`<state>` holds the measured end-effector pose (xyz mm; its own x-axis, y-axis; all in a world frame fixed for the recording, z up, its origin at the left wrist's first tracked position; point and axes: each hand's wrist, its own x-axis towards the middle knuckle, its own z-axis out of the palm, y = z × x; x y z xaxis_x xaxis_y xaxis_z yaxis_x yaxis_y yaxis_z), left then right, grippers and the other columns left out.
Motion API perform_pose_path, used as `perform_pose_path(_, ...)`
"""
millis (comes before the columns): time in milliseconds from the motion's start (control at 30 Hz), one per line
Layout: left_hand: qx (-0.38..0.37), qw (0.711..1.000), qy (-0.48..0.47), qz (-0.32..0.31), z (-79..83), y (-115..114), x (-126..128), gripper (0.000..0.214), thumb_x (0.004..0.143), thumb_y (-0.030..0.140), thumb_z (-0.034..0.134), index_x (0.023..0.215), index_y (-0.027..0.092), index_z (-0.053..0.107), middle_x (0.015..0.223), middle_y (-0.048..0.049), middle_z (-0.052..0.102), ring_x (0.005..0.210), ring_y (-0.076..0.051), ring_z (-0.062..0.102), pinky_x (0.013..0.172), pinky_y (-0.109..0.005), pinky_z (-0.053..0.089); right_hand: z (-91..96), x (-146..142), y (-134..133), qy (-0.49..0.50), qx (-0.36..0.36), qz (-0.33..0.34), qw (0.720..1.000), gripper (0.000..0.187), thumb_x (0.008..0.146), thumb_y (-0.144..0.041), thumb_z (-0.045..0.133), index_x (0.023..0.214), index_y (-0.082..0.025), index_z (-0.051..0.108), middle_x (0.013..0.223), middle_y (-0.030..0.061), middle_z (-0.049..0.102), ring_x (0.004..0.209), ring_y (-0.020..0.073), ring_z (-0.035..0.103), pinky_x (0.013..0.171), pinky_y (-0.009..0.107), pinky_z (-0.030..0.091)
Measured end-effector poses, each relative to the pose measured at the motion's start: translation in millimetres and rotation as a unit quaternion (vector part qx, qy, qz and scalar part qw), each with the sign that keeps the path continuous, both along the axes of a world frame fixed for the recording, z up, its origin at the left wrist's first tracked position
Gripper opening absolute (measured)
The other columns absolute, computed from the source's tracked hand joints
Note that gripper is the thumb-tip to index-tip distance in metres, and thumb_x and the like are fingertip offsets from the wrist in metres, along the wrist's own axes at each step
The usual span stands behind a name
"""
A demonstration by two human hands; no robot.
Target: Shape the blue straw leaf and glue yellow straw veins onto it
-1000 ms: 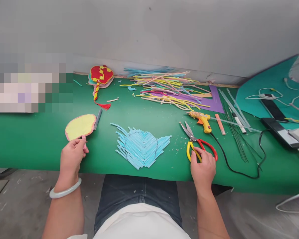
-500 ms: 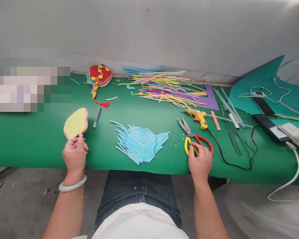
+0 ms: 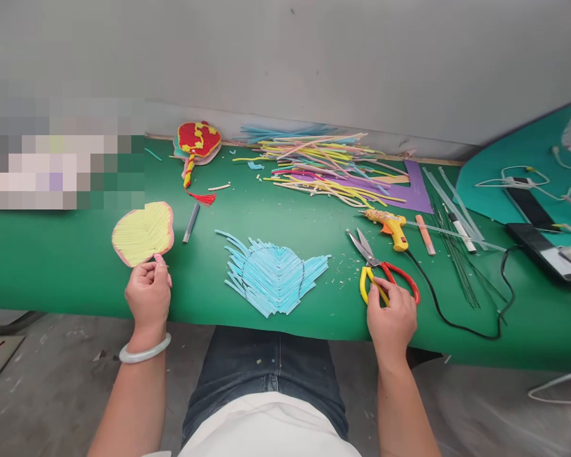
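My left hand [image 3: 148, 295] is closed on the pink handle of a yellow fan [image 3: 143, 233] with a pink rim, held upright near the table's front edge. My right hand [image 3: 391, 316] rests with curled fingers on the yellow and red handles of the scissors [image 3: 379, 268], which lie on the green table [image 3: 66, 266]. Between my hands lies a light-blue shape of glued strips [image 3: 271, 271], heart-like with a dark outline drawn on it.
A yellow glue gun [image 3: 389, 225] with a black cable lies behind the scissors. A heap of coloured strips [image 3: 323, 168] and a purple sheet [image 3: 416, 190] sit at the back, a red and yellow fan [image 3: 197, 143] at the back left. A grey pen [image 3: 191, 222], phones and cables lie around.
My left hand has turned the yellow fan from lying flat to standing upright with its striped face towards me. My right hand stays on the scissors' handles.
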<state>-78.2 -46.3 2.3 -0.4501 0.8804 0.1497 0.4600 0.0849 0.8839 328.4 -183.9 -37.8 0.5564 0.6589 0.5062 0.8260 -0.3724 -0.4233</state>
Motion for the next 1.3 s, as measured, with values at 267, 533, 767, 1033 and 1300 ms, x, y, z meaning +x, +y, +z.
perform_pose_path(267, 0.025, 0.998, -0.031, 0.041, -3.7, 5, 3, 0.035, 0.083, 0.052, 0.063, 0.071, 0.021, 0.053, 0.05, 0.0058, 0.048, 0.039, -0.01, 0.04, 0.04, -0.024, 0.032, 1.6, 0, 2, -0.007, 0.004, -0.017, 1.0, 0.029, 0.092, -0.033, 0.047, 0.1, -0.018, 0.071, 0.096, 0.0122, 0.07, 0.093, 0.0269, 0.061, 0.084, 0.039, 0.045)
perform_pose_path(533, 0.039, 0.997, -0.054, 0.028, -2.8, 6, 4, 0.032, 0.083, 0.049, 0.065, 0.072, 0.02, 0.054, 0.049, 0.0052, 0.05, 0.04, -0.01, 0.04, 0.04, -0.023, 0.031, 2.3, -1, 2, -0.006, 0.0, -0.019, 1.0, 0.028, 0.091, -0.031, 0.048, 0.101, -0.018, 0.07, 0.095, 0.0115, 0.069, 0.093, 0.027, 0.06, 0.084, 0.039, 0.044)
perform_pose_path(767, 0.03, 0.996, -0.078, -0.008, -3.1, 4, 1, 0.03, 0.082, 0.046, 0.066, 0.078, 0.019, 0.055, 0.051, 0.0057, 0.051, 0.043, -0.009, 0.042, 0.04, -0.02, 0.03, -1.2, 2, 0, -0.014, 0.005, -0.018, 1.0, 0.029, 0.091, -0.032, 0.05, 0.102, -0.016, 0.071, 0.093, 0.0132, 0.068, 0.092, 0.0276, 0.059, 0.081, 0.038, 0.044)
perform_pose_path(1033, 0.0, 0.975, -0.185, -0.122, 0.5, -37, 29, 0.029, 0.085, 0.046, 0.064, 0.085, 0.019, 0.054, 0.055, 0.0058, 0.052, 0.049, -0.008, 0.046, 0.046, -0.018, 0.035, -0.9, 2, 0, -0.041, 0.007, -0.012, 0.999, 0.029, 0.09, -0.03, 0.05, 0.099, -0.015, 0.073, 0.088, 0.0126, 0.069, 0.087, 0.027, 0.061, 0.075, 0.036, 0.044)
perform_pose_path(1300, -0.175, 0.897, -0.27, -0.303, 7.1, -95, 91, 0.033, 0.085, 0.05, 0.063, 0.081, 0.02, 0.05, 0.054, 0.005, 0.057, 0.05, -0.009, 0.051, 0.052, -0.021, 0.04, 0.2, 0, 2, -0.055, 0.02, -0.006, 0.998, 0.024, 0.091, -0.028, 0.052, 0.098, -0.016, 0.072, 0.09, 0.0119, 0.071, 0.088, 0.0262, 0.063, 0.081, 0.038, 0.047)
